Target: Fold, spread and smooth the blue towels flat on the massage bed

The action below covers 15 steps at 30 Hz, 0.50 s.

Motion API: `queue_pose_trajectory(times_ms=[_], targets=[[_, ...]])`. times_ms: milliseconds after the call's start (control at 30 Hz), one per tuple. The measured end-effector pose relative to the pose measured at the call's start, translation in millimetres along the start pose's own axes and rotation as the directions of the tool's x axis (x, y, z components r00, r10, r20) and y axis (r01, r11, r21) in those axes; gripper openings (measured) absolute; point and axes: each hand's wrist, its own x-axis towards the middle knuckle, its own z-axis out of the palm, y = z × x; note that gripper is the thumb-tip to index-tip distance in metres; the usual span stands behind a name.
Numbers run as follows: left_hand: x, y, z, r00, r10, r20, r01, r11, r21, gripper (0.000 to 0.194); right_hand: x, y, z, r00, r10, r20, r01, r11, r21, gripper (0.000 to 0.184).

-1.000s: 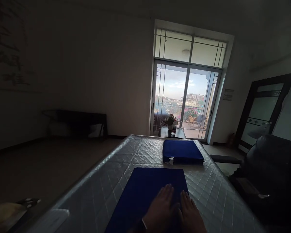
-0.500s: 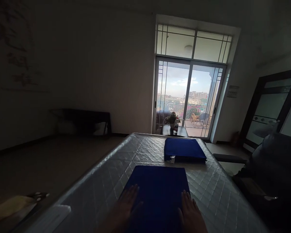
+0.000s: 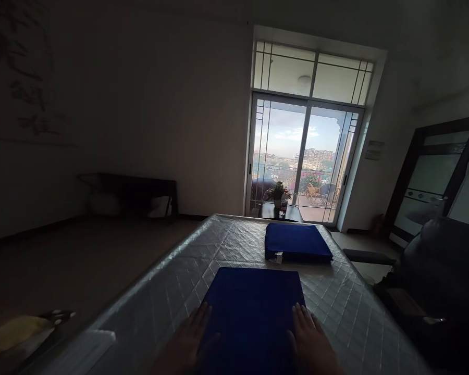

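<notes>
A flat blue panel with the look of folded fabric [image 3: 254, 312] lies on the silvery quilted table cover [image 3: 234, 239], close in front of me. My left hand [image 3: 191, 330] rests along its left edge, fingers stretched out. At the opposite edge, my right hand [image 3: 308, 330] lies with fingers extended and the thumb over the blue surface. Neither hand grips anything. Farther along the table sits a second blue folded stack [image 3: 297, 242], with a small white tag at its front left corner. The near end of the panel runs out of view.
A small dark table [image 3: 271, 211] with a potted plant [image 3: 278, 192] and a bottle [image 3: 284, 203] stands past the far edge, before a sliding glass door [image 3: 281, 135]. To the right is a dark chair [image 3: 445, 260]. A pale flat object [image 3: 89, 349] lies near left.
My left hand has slid left, from over the blue panel to its left edge. The right hand stays nearly in place at the right edge.
</notes>
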Motion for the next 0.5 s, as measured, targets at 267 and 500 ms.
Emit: queue_pose_trajectory(times_ms=[267,500], targets=[[2,-7,2.0,0.997,-0.021,0.070,0.021,1.000,-0.001,0.079,48,-2,-10,0.998,0.021,-0.056,-0.019,0.999,0.026,0.067],[38,37,-5.0,0.996,-0.024,0.085,0.022,1.000,0.019,0.076,57,10,12,0.996,0.021,-0.089,-0.014,0.997,0.071,0.068]])
